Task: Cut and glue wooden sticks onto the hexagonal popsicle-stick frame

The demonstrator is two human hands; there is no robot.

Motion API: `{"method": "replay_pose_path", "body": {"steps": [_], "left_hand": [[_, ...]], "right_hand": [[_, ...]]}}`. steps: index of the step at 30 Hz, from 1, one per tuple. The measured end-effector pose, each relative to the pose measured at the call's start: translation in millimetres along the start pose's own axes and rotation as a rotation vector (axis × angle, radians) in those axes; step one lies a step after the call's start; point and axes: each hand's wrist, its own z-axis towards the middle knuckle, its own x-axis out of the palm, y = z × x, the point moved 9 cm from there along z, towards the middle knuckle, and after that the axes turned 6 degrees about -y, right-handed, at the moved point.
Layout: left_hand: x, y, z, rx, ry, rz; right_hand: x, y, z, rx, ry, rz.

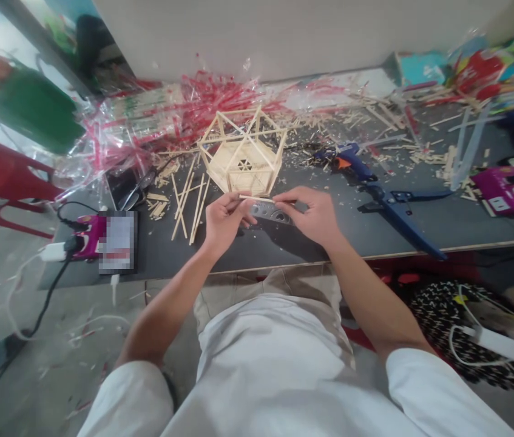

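Between my two hands a short thin wooden stick lies level, one end in each hand. My left hand pinches its left end, and my right hand pinches the right end between thumb and fingertips. Under the stick is a grey ruler-like strip with round holes, partly covered by my fingers. Just beyond my hands stands a frame of wooden sticks on a flat wooden base. Several loose long sticks lie left of my left hand. A blue hot glue gun rests to the right.
Blue long-handled cutters lie at the right front. A phone and a purple power strip sit at the left edge, another purple strip at the right. Red and clear plastic wrappers and stick scraps cover the back.
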Motion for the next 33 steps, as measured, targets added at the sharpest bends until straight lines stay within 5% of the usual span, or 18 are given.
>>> {"method": "replay_pose_path", "body": {"steps": [33], "left_hand": [[-8.3,-2.2,2.0,0.042,-0.045,0.019]], "right_hand": [[12.2,13.7,-5.1,-0.088,-0.002,-0.136]]}}
